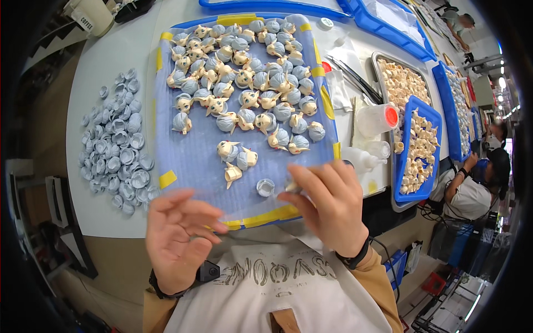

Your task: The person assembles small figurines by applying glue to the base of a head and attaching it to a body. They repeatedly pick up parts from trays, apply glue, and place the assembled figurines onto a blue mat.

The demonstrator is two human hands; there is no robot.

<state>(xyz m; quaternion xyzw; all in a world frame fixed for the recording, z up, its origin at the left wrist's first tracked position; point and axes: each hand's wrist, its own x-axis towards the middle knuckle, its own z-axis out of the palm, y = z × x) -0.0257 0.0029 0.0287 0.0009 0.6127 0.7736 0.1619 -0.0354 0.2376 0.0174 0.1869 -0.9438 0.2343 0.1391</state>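
Observation:
My left hand [180, 238] hovers over the near left edge of the blue tray [194, 161], blurred, fingers apart and holding nothing. Above the tray's near right part, my right hand [330, 205] pinches a small pale figurine part [291, 186]; fingers and motion hide most of it. Between the hands, a hollow grey-blue hair cap [265, 187] lies on the tray. Just beyond it are a cream figurine face part [232, 175] and two figurine heads, one of them a painted head [227, 150]. Many more heads with grey-blue hair and pointed ears fill the far part.
Left of the tray lies a heap of hair caps [116, 150]. To the right are tweezers [358, 80], a red-capped bottle [377, 119], a squeeze bottle [361, 161], a metal tray [380, 69] and a small blue tray [435, 147] of cream parts. Another person [472, 183] sits farther right.

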